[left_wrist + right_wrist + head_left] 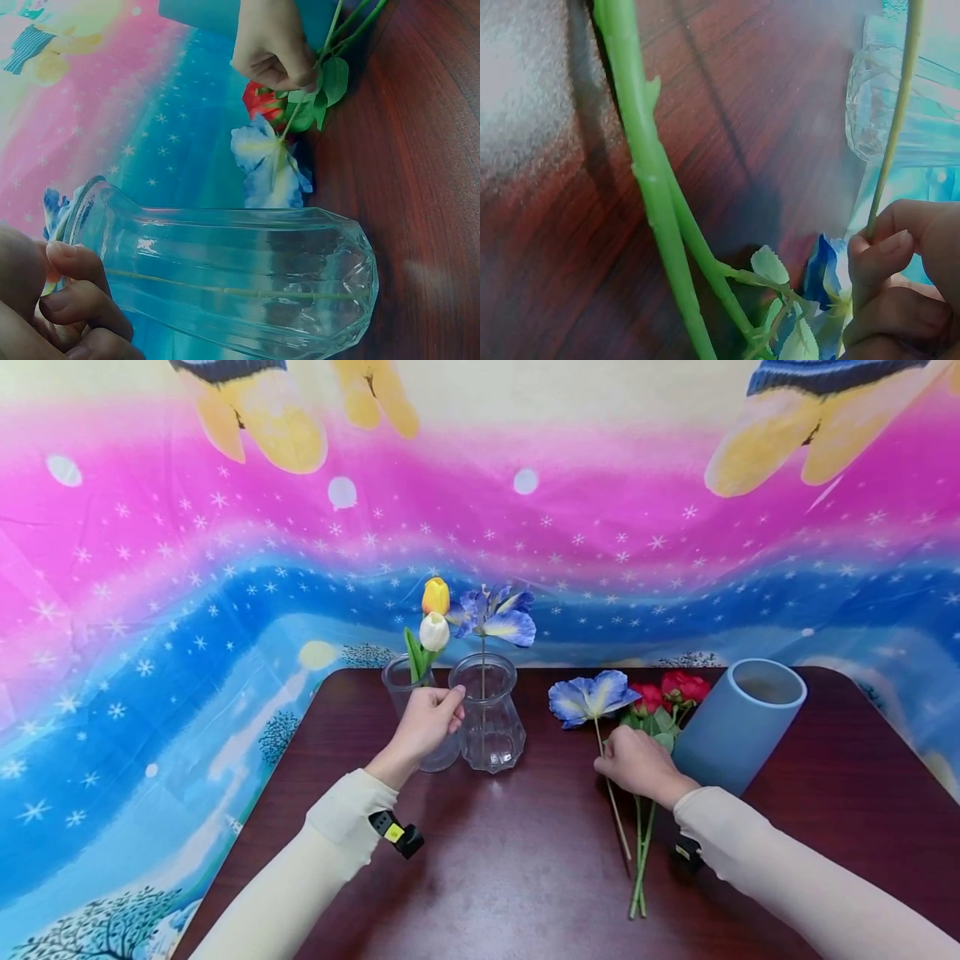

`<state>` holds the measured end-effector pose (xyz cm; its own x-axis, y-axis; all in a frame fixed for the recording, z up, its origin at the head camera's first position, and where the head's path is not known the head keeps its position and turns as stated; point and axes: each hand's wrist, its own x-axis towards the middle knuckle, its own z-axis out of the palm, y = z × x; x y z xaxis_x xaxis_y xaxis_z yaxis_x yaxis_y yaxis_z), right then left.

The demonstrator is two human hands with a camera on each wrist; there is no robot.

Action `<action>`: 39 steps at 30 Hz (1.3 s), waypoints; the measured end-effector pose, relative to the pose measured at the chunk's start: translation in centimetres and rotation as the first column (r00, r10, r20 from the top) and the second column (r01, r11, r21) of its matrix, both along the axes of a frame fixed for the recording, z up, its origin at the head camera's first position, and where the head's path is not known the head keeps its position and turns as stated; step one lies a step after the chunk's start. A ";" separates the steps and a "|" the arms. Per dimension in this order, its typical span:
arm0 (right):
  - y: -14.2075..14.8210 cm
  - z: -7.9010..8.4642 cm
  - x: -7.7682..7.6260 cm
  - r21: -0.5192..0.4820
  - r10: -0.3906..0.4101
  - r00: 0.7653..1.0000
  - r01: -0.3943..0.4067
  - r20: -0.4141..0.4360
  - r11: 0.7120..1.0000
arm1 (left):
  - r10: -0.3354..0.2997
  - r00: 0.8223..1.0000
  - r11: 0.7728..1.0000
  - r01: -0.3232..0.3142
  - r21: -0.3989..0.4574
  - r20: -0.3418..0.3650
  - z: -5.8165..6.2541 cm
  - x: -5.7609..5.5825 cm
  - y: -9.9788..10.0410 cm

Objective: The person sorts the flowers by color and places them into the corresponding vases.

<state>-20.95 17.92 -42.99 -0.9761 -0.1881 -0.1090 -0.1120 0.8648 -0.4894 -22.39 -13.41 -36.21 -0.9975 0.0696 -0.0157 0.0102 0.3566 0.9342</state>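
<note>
My right hand (pixel 641 764) pinches the thin stem of a blue iris (pixel 592 697), its bloom pointing away from me and the stem end slanting toward me. The right wrist view shows thumb and forefinger on that stem (pixel 895 127). My left hand (pixel 426 727) has its fingers curled at the rim of a clear glass vase (pixel 491 735), gripping it there. Another blue iris (pixel 498 614) stands upright in this vase, its stem (pixel 225 289) running down inside the glass. Behind my left hand, a second glass vase (pixel 438 758) holds a yellow tulip (pixel 435 597) and a white tulip (pixel 434 632).
Red roses (pixel 684 686) lie on the dark wooden table (pixel 510 877), their green stems (pixel 642 860) pointing toward me. A blue-grey vase (pixel 731 731) stands right of them, beside my right forearm. A patterned cloth (pixel 615 527) hangs behind the table.
</note>
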 end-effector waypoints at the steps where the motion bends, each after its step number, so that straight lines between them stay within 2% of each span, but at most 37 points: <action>1: 0.0 0.0 0.0 -0.005 -0.003 1.000 0.003 -0.011 1.000 | -0.001 1.000 1.000 0.001 0.001 -0.001 0.0 0.0 0.0; 17: -0.4 0.1 1.0 -0.155 -0.047 0.979 0.016 -0.197 0.988 | 0.001 1.000 1.000 -0.001 0.008 -0.014 -0.1 -0.1 0.1; 39: -0.8 1.3 1.8 -0.225 -0.112 0.956 0.050 -0.272 0.973 | 0.002 1.000 1.000 -0.002 -0.012 -0.004 0.2 0.2 0.0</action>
<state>-19.17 17.08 -41.68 -0.9739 -0.0958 0.2059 -0.2058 0.7558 -0.6216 -22.15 -13.44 -36.04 -0.9977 0.0674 -0.0122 0.0135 0.3682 0.9297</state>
